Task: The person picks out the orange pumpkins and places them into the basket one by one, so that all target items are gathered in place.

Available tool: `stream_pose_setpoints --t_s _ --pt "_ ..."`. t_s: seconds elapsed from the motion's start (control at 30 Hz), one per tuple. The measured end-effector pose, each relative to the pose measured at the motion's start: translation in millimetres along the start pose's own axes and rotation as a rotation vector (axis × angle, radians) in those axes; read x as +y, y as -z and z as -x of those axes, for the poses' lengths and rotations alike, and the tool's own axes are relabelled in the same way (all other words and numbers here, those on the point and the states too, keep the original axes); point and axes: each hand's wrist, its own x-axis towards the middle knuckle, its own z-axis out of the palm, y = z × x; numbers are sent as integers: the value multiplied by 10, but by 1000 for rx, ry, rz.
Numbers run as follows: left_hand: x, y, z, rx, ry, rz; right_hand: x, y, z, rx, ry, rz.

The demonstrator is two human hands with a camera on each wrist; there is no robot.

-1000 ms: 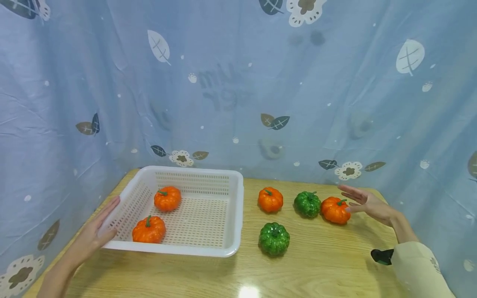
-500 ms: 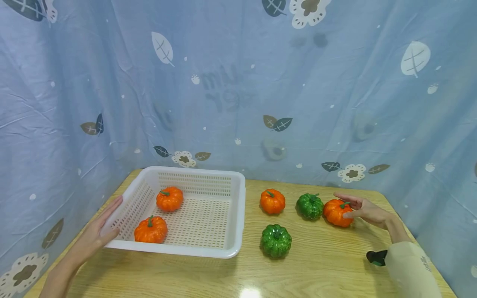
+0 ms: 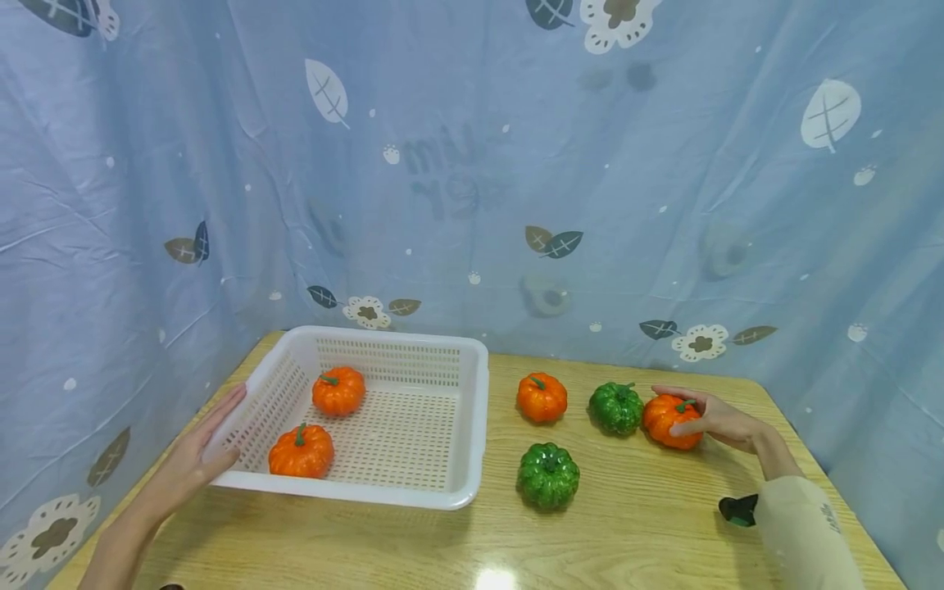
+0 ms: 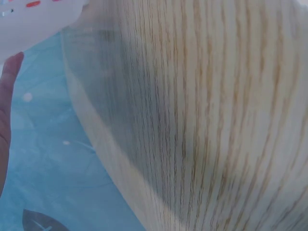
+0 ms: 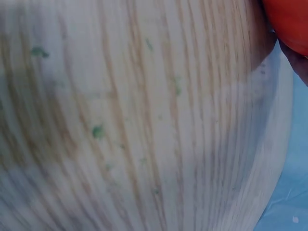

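At the head view's right side, my right hand [image 3: 726,422] grips a small orange pumpkin [image 3: 661,419], thumb across its front and fingers reaching behind it. That pumpkin is bright orange with a green stem; part of it [image 5: 292,24] shows in the right wrist view's top corner. My left hand [image 3: 184,463] rests along the left end of a white slotted plastic basket [image 3: 354,489], its fingers extended. In the left wrist view a finger [image 4: 8,84] touches the basket wall [image 4: 38,29]. Inside the basket lie two orange pumpkins, one at the back [image 3: 339,393] and one in front [image 3: 301,453].
A glittery green pumpkin [image 3: 616,408] sits right beside the gripped one. Left of it stands another orange pumpkin [image 3: 542,399], with a second green pumpkin [image 3: 549,477] nearer the front. A patterned blue curtain [image 3: 472,205] hangs behind the wooden table [image 3: 627,524].
My right hand has come down and leftward onto the far-right orange pumpkin, its thumb and fingers closing round it. The left hand has stayed at the basket.
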Motion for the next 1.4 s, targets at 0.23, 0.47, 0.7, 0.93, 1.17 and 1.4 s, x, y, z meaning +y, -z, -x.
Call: stream_pose_setpoints --t_s 0.23,0.47,0.7,0.93,1.17,1.4 --pt "29 7 -10 -17 25 1 15 -24 26 4 -18 -59" --pt "6 10 -34 -15 8 6 -33 -52 127 100 -20 -91" --pt "11 4 -46 -20 21 -3 -102 -78 210 217 33 -115" --pt "20 -8 -35 -30 21 10 -221 -114 236 201 66 -110" --pt "14 -20 -28 -22 19 9 -404 -208 208 154 89 -92" --pt "3 4 -18 -17 -7 11 -583 -337 107 98 154 -110"
